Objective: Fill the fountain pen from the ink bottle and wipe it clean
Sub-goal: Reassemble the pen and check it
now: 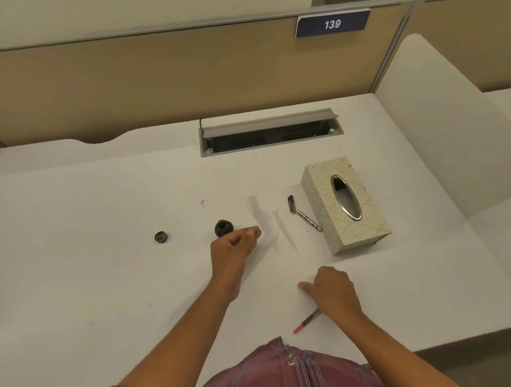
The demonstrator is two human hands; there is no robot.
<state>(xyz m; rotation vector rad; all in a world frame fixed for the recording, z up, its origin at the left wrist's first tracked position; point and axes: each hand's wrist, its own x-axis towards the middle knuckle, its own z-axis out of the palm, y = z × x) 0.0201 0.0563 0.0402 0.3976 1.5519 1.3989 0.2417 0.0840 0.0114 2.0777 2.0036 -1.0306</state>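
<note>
The bottle (223, 227) stands open on the counter (106, 271), with its lid (161, 237) well to its left. The left hand (236, 246) sits just right of the bottle and a little nearer the person. Its fingers are curled in, and I cannot tell whether they touch the glass or pinch anything.

The right hand (333, 292) is well right of the bottle and nearer the person, knuckles up. It grips the pen (306, 321) low over the counter, and only the pen's red-tipped end shows, pointing back toward the body. Which end carries the nib is hidden. The cap (291, 203) and barrel (309, 220) lie to the right of the bottle, a little beyond it, beside the box (346, 204) of tissues.

The step in hand looks like bringing the pen to the ink. To do it well:
- Steady the bottle first, with the left hand round its side and clear of the mouth. It is small and would probably tip under a sideways knock.
- Turn the pen so the nib leads, then lower it straight down into the opening, not at a slant.
- Work the filler slowly, then lift the pen and pause over the mouth so any drip falls back in.
- I see no tissue standing out of the box slot, so pull one ready before the wet nib crosses the counter.
</note>
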